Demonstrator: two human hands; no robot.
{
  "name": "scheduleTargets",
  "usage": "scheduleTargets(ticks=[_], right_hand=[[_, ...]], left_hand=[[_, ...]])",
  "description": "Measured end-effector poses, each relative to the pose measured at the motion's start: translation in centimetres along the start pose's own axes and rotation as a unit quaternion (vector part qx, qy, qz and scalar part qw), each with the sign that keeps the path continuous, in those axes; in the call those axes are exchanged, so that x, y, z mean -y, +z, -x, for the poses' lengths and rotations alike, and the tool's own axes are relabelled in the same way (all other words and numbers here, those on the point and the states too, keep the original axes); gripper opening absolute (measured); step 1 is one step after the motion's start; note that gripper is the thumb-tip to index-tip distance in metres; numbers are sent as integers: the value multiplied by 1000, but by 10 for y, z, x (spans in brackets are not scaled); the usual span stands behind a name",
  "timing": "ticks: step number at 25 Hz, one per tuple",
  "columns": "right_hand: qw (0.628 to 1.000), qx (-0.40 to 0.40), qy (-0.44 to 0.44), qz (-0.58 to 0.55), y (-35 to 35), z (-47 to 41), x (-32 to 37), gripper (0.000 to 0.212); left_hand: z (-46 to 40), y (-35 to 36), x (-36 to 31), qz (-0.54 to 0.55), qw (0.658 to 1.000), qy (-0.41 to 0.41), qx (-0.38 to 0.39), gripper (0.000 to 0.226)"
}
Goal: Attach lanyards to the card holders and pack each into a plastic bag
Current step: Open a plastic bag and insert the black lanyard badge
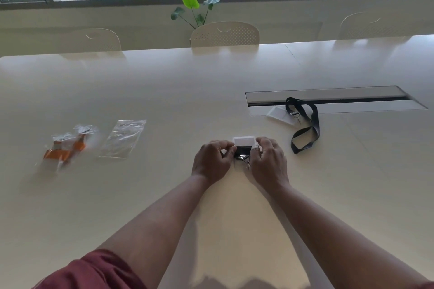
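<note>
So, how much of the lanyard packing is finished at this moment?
Done: two bagged orange sets lie at the left. In hand: the left hand and right hand fold a black lanyard against a card holder. Left: bagging it in the empty bag, then the loose lanyard and holder.

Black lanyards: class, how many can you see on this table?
2. One black lanyard lies loose at right beside the cable slot; another is bundled between the left hand and right hand. Bagged ones look orange.

No readable text, label or number anywhere
</note>
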State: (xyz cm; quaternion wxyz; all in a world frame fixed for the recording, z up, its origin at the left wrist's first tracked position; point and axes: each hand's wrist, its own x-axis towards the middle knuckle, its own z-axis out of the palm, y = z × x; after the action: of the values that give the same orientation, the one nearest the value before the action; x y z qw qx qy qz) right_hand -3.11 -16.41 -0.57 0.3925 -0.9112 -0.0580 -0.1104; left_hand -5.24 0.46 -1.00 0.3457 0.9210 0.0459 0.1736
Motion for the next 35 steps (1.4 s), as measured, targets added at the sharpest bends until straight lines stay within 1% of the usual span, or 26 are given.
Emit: scheduleTargets(ticks=[3,8,12,13,14,16,17,18,21,23,26,29,30,32,33,35], right_hand=[[1000,-1,-5,9,1,1,1,49],[1000,1,-8,18,1,1,1,49],[999,9,49,6,-3,-1,7,38],[999,8,40,34,-2,1,12,38],[997,5,1,79,1,4,20,41],[983,7,-110,146,17,13,45,47],[977,17,-151,152,30,18,60,47],[974,32,-173,145,44,23,75,46],[974,99,-179,98,94,37,119,43],[971,149,-176,64,124,43,143,42],[965,196,-164,61,164,48,179,42],[959,188,-162,140,186,48,198,50],[952,186,-175,167,190,49,199,55],[941,189,-201,196,192,51,197,62],[937,191,-210,203,191,51,197,64],[932,197,-215,214,190,50,198,64]], left_hand=[[1,0,0,4,1000,-5,-4,20],[7,-4,-1,18,1000,-12,-14,20],[14,-17,6,23,1000,-4,-13,20],[17,-23,12,17,1000,2,-4,21],[19,-33,20,9,1000,9,2,22],[22,-54,37,-1,1000,16,0,23],[24,-65,48,-3,1000,16,-5,23],[26,-77,57,-6,1000,16,-6,24],[34,-119,95,-30,999,17,1,27],[39,-148,125,-56,998,10,-15,28],[39,-190,171,-122,989,-28,-81,29],[36,-214,205,-139,978,-74,-134,32],[34,-217,210,-126,977,-105,-137,36],[29,-216,213,-95,972,-173,-128,53],[27,-215,214,-91,970,-189,-122,62],[25,-212,214,-108,969,-191,-115,75]])
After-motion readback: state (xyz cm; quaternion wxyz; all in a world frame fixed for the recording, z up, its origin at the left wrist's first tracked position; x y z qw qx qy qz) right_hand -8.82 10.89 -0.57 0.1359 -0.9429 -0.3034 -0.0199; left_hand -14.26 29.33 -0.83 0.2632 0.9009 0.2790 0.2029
